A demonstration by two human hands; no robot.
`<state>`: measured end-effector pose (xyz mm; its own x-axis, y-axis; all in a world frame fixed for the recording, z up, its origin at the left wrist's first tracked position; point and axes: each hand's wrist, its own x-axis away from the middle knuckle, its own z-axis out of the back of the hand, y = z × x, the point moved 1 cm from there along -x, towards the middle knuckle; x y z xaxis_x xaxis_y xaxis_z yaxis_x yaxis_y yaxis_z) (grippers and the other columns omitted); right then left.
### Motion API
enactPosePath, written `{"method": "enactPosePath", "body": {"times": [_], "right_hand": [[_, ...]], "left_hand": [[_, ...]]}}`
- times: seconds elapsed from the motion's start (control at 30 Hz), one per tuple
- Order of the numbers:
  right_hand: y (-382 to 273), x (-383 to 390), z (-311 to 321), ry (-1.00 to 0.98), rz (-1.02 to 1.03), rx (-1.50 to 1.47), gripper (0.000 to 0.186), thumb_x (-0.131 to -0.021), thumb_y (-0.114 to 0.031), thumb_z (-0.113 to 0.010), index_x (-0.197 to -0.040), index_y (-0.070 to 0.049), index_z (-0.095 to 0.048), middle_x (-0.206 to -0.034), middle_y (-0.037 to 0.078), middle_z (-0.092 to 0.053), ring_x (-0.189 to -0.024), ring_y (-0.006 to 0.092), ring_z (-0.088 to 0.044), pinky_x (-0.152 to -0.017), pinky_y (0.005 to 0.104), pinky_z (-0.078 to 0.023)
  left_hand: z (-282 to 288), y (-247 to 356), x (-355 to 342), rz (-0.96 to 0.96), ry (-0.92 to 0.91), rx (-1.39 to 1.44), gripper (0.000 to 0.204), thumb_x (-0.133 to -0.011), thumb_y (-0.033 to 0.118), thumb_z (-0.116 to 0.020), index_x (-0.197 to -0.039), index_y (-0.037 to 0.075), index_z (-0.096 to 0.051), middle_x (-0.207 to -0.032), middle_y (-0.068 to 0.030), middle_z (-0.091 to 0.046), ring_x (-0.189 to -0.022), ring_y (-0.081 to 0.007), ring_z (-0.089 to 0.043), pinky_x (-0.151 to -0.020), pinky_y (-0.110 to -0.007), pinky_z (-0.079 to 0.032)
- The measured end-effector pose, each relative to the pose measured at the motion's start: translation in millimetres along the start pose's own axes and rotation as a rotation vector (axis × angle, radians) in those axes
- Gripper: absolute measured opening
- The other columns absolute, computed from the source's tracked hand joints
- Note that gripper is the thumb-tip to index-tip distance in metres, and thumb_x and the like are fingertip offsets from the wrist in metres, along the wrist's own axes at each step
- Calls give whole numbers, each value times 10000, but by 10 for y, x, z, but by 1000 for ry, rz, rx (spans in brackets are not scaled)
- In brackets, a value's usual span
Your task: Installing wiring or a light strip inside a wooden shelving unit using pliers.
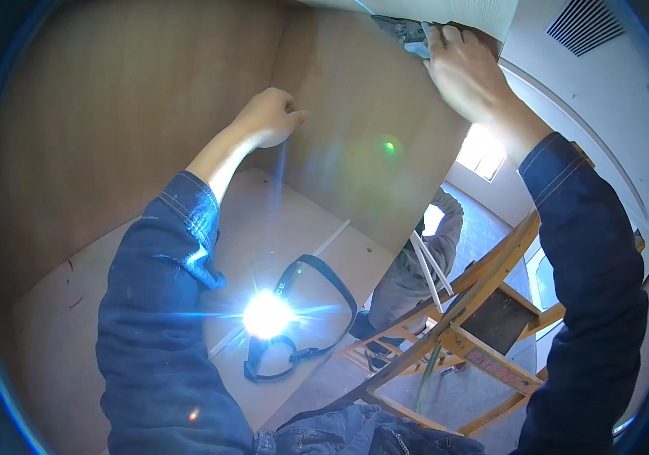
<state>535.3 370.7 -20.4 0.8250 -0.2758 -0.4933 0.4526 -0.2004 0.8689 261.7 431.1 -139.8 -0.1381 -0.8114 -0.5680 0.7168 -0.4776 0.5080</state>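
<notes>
My left hand (267, 119) is closed in a fist in front of the wooden side panel (339, 129); whatever its curled fingers may hold is hidden. Up at the panel's top edge, the bent fingers of my right hand (465, 68) close on a small pale blue flat piece (418, 49). Beside that piece is a grey, rough-looking gap (396, 29) under a white surface. Below my left hand, a lit headlamp (267, 315) with a dark strap (343, 292) lies on the pale board, its glare washing out part of the view.
A wooden stepladder (484, 303) stands at the lower right. Beyond the panel's edge is another person in grey clothes (415, 265), near white strips (430, 265). A slotted vent (584, 26) is at upper right. The pale board (150, 303) and wooden back wall (127, 114) enclose the left side.
</notes>
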Motion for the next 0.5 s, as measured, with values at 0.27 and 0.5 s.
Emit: {"method": "enactPosePath", "body": {"times": [0.27, 0.5], "right_hand": [[98, -45, -12, 1, -203, -54, 417, -964, -177, -649, -1271, 102, -602, -967, 220, -633, -855, 342, -653, -737, 426, -579], [-139, -33, 4, 14, -151, -66, 422, -976, -205, -648, -1278, 87, -606, -947, 233, -634, -795, 342, -664, -673, 416, -582]], "left_hand": [[-14, -139, -24, -12, 25, -10, 284, -941, 241, -700, -869, -34, -699, -863, -182, -708, -775, -315, -673, -733, -409, -542], [-16, -107, 29, 15, 0, -2, 290, -941, 243, -706, -876, -39, -697, -883, -191, -713, -790, -326, -678, -749, -412, -548]]}}
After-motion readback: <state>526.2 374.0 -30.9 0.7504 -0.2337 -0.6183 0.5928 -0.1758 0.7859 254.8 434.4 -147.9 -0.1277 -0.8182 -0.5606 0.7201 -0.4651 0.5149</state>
